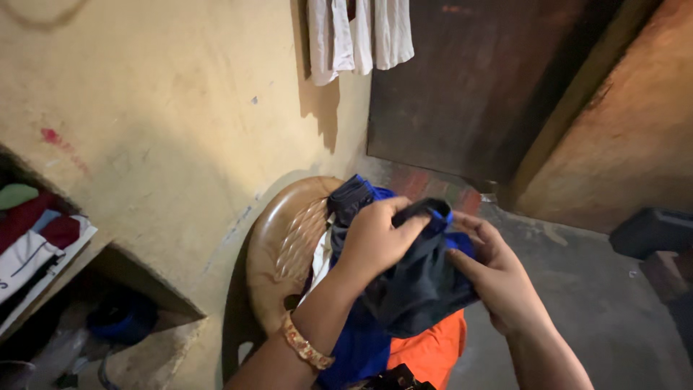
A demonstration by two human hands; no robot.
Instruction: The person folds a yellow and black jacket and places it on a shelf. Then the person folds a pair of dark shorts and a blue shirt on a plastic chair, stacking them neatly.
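the dark navy garment (415, 285) with blue trim is bunched up between both hands above a brown plastic chair (285, 245), so the handling looks to be in its early or middle part: the cloth is gathered but not yet flat, squared or laid down anywhere, and nothing in view shows a finished fold of it. beneath it on the chair seat lie a bright blue cloth (361, 347) and an orange cloth (433, 350), loosely heaped, which seem still to be dealt with. the left hand (375, 238), with a beaded bracelet (307, 348) at the wrist, is closed over the top edge of the garment, fingers curled down onto the trim. the right hand (491, 271) is partly closed, thumb and fingers pinching the garment's right side, palm turned inward. folded clothes (32, 231) sit in a wall niche at the left, and pale cloth (357, 36) hangs on the wall above.
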